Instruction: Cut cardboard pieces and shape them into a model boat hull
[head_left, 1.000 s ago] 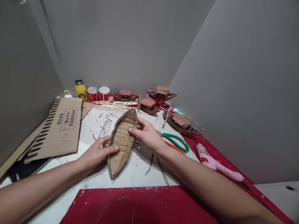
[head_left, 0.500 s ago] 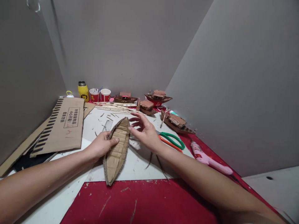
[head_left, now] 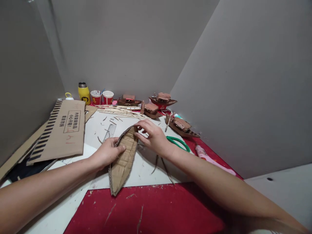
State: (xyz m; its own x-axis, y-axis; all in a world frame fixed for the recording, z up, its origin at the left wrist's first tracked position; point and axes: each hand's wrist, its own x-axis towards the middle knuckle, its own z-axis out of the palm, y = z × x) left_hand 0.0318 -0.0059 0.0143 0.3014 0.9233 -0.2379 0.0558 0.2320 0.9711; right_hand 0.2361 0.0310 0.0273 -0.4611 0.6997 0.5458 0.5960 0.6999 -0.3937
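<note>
A boat-shaped piece of brown cardboard (head_left: 124, 156) with a raised corrugated rim is held tilted over the table. My left hand (head_left: 108, 152) grips its left side, the thumb on the inner face and the fingers hidden behind. At the upper tip, my right hand (head_left: 152, 136) pinches the rim between thumb and fingers. Green-handled scissors (head_left: 179, 143) lie just beyond my right wrist, partly covered by the arm. A clear ruler (head_left: 109, 131) rests behind my left hand.
Printed cardboard (head_left: 64, 130) lies left. Thin wooden sticks (head_left: 119, 112), a yellow bottle (head_left: 84, 94) and two paper cups (head_left: 108, 97) are at the back. Several brown model boats, one (head_left: 181, 126) nearer, stand back right. A pink glue gun (head_left: 212, 159) lies right.
My right hand has closed onto the upper tip of the cardboard boat. The view has shifted slightly, and my right forearm now covers more of the scissors and glue gun.
</note>
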